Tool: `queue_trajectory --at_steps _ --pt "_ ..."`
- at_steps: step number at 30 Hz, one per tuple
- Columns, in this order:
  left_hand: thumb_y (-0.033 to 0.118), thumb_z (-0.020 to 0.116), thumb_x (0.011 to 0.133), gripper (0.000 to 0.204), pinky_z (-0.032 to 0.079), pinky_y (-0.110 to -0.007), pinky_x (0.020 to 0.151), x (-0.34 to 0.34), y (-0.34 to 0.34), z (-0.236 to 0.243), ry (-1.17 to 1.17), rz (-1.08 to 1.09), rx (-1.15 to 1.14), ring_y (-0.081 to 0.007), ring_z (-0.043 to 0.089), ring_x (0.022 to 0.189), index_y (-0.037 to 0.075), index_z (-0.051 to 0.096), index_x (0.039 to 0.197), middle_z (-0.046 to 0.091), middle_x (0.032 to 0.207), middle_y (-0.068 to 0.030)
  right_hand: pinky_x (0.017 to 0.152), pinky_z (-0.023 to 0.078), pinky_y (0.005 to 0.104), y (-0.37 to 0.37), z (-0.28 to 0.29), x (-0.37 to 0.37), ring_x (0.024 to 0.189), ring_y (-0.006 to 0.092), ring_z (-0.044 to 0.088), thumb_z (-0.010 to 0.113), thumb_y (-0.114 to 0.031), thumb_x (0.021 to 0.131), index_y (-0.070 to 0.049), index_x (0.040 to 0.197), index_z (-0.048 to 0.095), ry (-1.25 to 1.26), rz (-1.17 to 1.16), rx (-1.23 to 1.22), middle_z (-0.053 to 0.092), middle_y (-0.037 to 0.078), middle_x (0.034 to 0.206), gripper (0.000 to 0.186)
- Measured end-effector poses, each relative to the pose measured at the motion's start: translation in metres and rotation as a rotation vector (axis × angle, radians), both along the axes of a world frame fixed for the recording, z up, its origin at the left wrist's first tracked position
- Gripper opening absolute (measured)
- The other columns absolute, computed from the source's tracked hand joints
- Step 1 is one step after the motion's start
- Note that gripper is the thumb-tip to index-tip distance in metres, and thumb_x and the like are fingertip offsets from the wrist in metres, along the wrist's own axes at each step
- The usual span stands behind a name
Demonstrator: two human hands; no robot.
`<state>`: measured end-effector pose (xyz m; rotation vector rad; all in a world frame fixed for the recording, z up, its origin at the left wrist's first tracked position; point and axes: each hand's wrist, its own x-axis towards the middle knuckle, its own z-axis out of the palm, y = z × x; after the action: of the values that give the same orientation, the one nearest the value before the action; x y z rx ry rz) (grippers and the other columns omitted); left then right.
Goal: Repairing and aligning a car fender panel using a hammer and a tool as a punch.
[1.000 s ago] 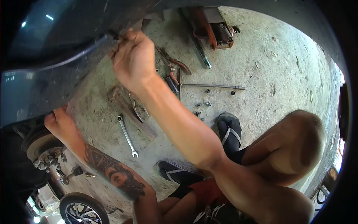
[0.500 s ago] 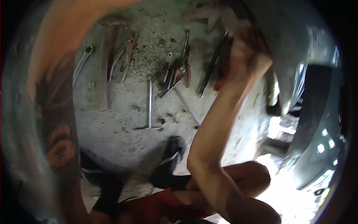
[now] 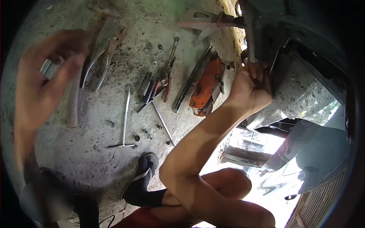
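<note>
Grey car panel (image 3: 308,91), right, borders the curled right hand (image 3: 251,89); its grip cannot be told. The left hand (image 3: 34,89), upper left, gapes. Loose bolts (image 3: 149,136), lower centre, suggest unfinished work.

The floor (image 3: 91,110) is grey with dark spots and smudges, and on it the jack (image 3: 206,89) is bright orange-red, the long bar (image 3: 192,79) is black, and the T-shaped tool (image 3: 126,117) is shiny silver with a dark top. The pliers (image 3: 167,85) have red on them, and the car panel (image 3: 296,91) is grey with lots of dark specks. The sandal (image 3: 151,161) is black with a pale grey strap, the sock (image 3: 146,197) is black, and the shorts (image 3: 142,218) are red.
</note>
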<state>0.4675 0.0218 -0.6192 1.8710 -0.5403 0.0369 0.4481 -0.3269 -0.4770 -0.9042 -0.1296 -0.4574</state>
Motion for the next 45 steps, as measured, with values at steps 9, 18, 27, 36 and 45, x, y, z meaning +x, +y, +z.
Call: queue_trajectory --at_steps 9,18,27,36,45 --pt "0.03 0.059 0.087 0.028 0.052 -0.027 0.064 0.037 -0.169 0.086 -0.097 -0.375 -0.344 -0.0179 0.065 0.076 0.006 0.063 0.101 0.066 0.096 -0.0129 0.071 0.045 0.0316 0.063 -0.024 0.01 0.075 0.0196 0.051 0.04 -0.006 0.084 0.005 0.101 0.054 0.111 -0.659 -0.215 0.056 0.014 0.089 0.025" --pt "0.038 0.065 0.081 0.036 0.048 -0.037 0.062 0.047 -0.178 0.1 -0.023 -0.321 -0.407 -0.0236 0.063 0.071 0.002 0.06 0.081 0.063 0.081 -0.0159 0.081 0.047 0.0318 0.054 -0.041 0.013 0.087 0.0211 0.056 0.042 -0.012 0.086 0.006 0.101 0.056 0.069 -0.599 -0.239 0.059 0.015 0.096 0.027" --pt "0.03 0.067 0.078 0.034 0.044 -0.043 0.057 0.054 -0.164 0.135 0.111 -0.444 -0.353 -0.0276 0.059 0.062 -0.001 0.058 0.066 0.059 0.069 -0.0175 0.088 0.048 0.0321 0.054 -0.025 0.016 0.095 0.022 0.059 0.041 -0.017 0.088 0.005 0.102 0.057 0.105 -0.496 -0.258 0.061 0.014 0.101 0.031" --pt "0.024 0.066 0.08 0.027 0.042 -0.04 0.074 0.055 -0.169 0.117 -0.176 -0.434 -0.471 -0.0268 0.052 0.072 0.0 0.057 0.073 0.052 0.07 -0.0112 0.086 0.047 0.033 0.07 -0.033 0.016 0.095 0.0212 0.059 0.035 -0.025 0.089 0.001 0.104 0.059 -0.031 -0.235 -0.186 0.061 0.012 0.101 0.039" --pt "0.022 0.064 0.081 0.022 0.039 -0.041 0.082 0.062 -0.16 0.124 -0.063 -0.584 -0.37 -0.0279 0.05 0.088 0.002 0.057 0.087 0.052 0.089 -0.0169 0.085 0.046 0.0345 0.067 -0.036 0.019 0.094 0.0218 0.059 0.036 -0.033 0.087 0.0 0.104 0.06 -0.028 -0.175 -0.065 0.062 0.012 0.1 0.044"
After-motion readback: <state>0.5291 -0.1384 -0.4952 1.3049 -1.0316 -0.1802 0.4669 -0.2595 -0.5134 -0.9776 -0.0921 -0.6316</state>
